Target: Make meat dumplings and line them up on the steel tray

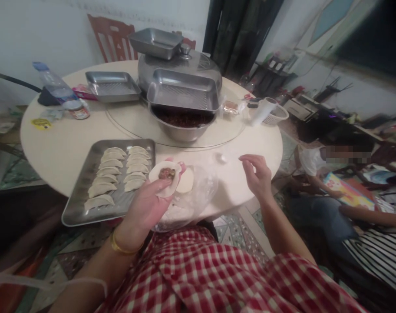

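My left hand (149,202) is closed around the edge of a round dumpling wrapper (155,171), which lies flat on the fingers. A mound of chopped filling (167,174) sits in the middle of the wrapper. Over the table's right part hangs my right hand (258,176), its fingers loosely bent and holding nothing I can see. Between the hands, more wrappers (185,180) lie on a clear plastic bag (204,187). To the left, a metal tray (120,208) carries two rows of folded dumplings (103,188).
Behind stands a metal bowl of dark filling (181,130), partly covered by a metal pan (185,89). A large lidded pot (198,65), another pan (113,87), a bottle (54,84), a jar (77,109) and a white basket (278,114) share the round table (48,148). A seated person (328,217) is at right.
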Motion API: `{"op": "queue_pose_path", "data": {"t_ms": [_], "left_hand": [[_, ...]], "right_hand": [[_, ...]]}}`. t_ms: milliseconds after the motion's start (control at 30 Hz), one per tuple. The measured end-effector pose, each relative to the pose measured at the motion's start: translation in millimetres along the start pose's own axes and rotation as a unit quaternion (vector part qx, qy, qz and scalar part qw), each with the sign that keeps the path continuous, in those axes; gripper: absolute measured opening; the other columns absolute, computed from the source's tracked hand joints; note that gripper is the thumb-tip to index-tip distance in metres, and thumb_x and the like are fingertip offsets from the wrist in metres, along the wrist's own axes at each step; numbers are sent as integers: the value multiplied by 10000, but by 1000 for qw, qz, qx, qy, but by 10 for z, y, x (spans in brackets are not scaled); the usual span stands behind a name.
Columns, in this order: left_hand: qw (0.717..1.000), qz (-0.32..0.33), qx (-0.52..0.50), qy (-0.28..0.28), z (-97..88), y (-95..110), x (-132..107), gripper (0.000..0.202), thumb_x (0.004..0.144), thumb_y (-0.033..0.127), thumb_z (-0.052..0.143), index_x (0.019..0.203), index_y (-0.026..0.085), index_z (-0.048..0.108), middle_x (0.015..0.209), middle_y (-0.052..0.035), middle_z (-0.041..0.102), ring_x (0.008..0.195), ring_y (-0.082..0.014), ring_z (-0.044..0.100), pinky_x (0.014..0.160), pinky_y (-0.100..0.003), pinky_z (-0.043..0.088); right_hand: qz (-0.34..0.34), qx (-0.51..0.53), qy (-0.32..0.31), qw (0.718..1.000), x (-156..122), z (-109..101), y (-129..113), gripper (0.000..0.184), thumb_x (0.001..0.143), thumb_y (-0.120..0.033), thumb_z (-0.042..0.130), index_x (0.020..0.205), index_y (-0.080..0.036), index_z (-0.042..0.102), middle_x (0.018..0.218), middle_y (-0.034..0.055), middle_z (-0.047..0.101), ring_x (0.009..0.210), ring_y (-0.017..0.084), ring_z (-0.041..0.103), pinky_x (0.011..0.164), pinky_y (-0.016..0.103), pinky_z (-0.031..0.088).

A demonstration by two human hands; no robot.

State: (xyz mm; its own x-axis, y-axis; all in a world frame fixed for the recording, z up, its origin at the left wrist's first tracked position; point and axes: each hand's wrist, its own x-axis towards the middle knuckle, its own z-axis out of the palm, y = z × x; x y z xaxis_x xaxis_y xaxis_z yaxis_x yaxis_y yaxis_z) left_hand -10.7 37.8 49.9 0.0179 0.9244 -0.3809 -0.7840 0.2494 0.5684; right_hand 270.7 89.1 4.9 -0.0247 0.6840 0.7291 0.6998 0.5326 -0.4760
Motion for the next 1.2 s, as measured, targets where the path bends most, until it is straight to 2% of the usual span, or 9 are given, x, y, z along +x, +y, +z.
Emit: {"op": "queue_pose_path", "data": {"t_ms": [133, 300, 500, 667, 767, 900, 1000, 1100, 1200], "left_hand": [[999, -21, -2, 40, 62, -7, -4, 328, 803, -18, 491, 1037, 112, 680, 893, -70, 772, 1025, -227, 717, 868, -235, 592], [995, -50, 1, 89, 134, -14, 16, 390, 934, 199, 388, 1248, 109, 600, 1002, -145, 767, 1056, -292, 702, 766, -312, 637], [996, -55, -26, 62, 143, -70, 10, 503, 966, 306, 343, 1410, 108, 469, 1106, -187, 738, 1082, -329, 688, 799, -406, 633], [997, -58, -54, -8, 121, -111, -35, 599, 978, 355, 333, 1472, 16, 349, 1120, -246, 717, 1018, -337, 710, 780, -426, 629], [994, -87, -57, -15, 124, -108, -54, 612, 986, 410, 312, 1474, 44, 362, 1141, -225, 715, 1006, -303, 718, 795, -393, 622], [993, -106, -51, 3, 139, -105, -61, 615, 1000, 440, 252, 1431, 38, 426, 1104, -209, 731, 990, -280, 723, 805, -372, 613], [992, -113, -52, -5, 124, -120, -45, 607, 1004, 434, 259, 1411, 26, 451, 1107, -195, 735, 1013, -278, 715, 836, -379, 602], [990, -124, -60, -33, 80, -129, -25, 635, 1004, 451, 247, 1412, 7, 446, 1158, -205, 716, 1075, -285, 690, 898, -394, 576], [987, -138, -64, -53, 39, -114, -36, 668, 999, 494, 240, 1407, 12, 457, 1160, -194, 717, 1114, -290, 670, 962, -415, 538]], "right_hand": [[66, -15, 18, 998, -162, -107, 171, 225, 935, -354, 537, 927, -225, 722, 906, 58, 729, 929, 210, 641, 850, 399, 515], [87, -60, 5, 994, -159, 14, 441, 366, 985, -423, 384, 1019, -213, 681, 1006, 88, 729, 993, 216, 634, 896, 408, 516], [75, -179, -121, 974, 63, 373, 751, 469, 1019, -423, 230, 1240, -183, 567, 1178, 104, 714, 1333, 256, 476, 1159, 557, 265], [73, -226, -200, 951, 213, 560, 883, 484, 1023, -409, 231, 1318, -159, 523, 1159, 117, 724, 1424, 280, 376, 1177, 638, 141], [60, -221, -201, 952, 280, 544, 884, 501, 1019, -436, 239, 1265, -165, 581, 1157, 128, 719, 1411, 298, 398, 1175, 652, 133], [76, -117, -59, 988, 351, 419, 671, 544, 1013, -494, 205, 1172, -195, 630, 1105, 107, 733, 1309, 287, 516, 1164, 636, 203], [99, 82, 19, 991, 321, 356, 312, 484, 1015, -494, 230, 1210, -227, 584, 1021, 73, 748, 1106, 230, 660, 1078, 546, 406], [71, 239, -27, 968, 213, 370, -140, 435, 1020, -471, 235, 1232, -271, 557, 1100, 52, 730, 1029, 208, 703, 1003, 494, 493], [-67, 257, -125, 956, 129, 424, -535, 464, 1001, -517, 244, 1288, -289, 527, 1153, 42, 724, 1169, 229, 649, 1124, 534, 385]]}}
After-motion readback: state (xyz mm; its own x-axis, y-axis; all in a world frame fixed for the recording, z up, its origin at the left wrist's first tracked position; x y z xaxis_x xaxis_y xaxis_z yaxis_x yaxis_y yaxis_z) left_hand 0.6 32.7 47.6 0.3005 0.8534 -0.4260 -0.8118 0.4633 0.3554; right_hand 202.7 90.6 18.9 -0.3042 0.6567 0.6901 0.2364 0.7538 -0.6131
